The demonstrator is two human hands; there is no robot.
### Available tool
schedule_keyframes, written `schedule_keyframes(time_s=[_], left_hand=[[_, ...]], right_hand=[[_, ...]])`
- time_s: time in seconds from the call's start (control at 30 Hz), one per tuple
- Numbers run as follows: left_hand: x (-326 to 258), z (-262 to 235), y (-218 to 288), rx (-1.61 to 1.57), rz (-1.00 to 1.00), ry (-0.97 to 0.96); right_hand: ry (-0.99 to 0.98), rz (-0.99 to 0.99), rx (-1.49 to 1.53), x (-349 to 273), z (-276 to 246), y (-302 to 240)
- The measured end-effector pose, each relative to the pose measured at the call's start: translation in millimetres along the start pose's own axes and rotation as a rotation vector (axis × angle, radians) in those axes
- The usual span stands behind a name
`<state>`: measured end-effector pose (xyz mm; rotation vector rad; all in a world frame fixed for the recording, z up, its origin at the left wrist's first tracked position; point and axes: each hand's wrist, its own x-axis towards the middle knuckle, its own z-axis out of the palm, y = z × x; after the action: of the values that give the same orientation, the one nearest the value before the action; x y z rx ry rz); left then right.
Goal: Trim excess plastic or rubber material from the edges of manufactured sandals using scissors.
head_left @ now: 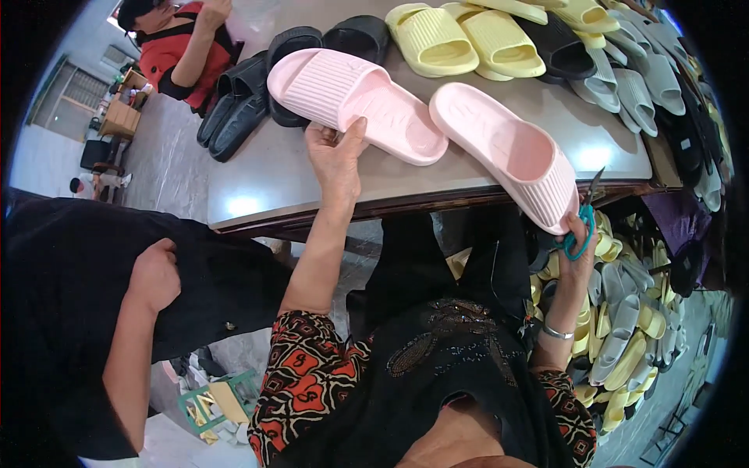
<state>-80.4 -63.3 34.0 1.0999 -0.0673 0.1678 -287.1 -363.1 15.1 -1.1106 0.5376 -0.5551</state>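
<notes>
The left hand pinches a pale pink slide slipper with a ribbed strap by its near side, the thumb up on the edge of the footbed and the fingers curled by the strap. This slipper is above the worktop, its toe toward the far left corner and its heel toward the middle of the near edge; whether it rests on anything there, I cannot tell.

The right hand is closed around teal-handled metal scissors, blades pointing up and away, and also meets the toe end of a second pale pink ribbed slide slipper. That one slants across the near edge toward the right corner, heel over the worktop, toe out past the edge. The two heels are just beside each other.

Along the left of the worktop stand glossy black slide slippers, partly behind the first pink one. Pale yellow ribbed slide slippers lie toward the far edge, and light grey slide slippers by the right edge.
</notes>
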Motion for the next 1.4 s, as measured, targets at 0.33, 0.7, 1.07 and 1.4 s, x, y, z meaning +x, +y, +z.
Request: schedule_keyframes(time_s=[0.33,0.7,1.07,1.4], left_hand=[[-8,14,9,0.107,0.216,-0.028],[-27,34,13,0.108,0.326,-0.216],[-60,48,-3,-0.018,0.124,-0.357],[-68,37,-7,0.449,0.387,-0.524]], right_hand=[[-0.058,-0.031,0.004,-5,7,2],[-0.191,-0.075,0.051,-7,28,8],[-0.239,-0.071,0.118,-18,63,28],[-0.218,-0.128,0.212,-10,79,28]])
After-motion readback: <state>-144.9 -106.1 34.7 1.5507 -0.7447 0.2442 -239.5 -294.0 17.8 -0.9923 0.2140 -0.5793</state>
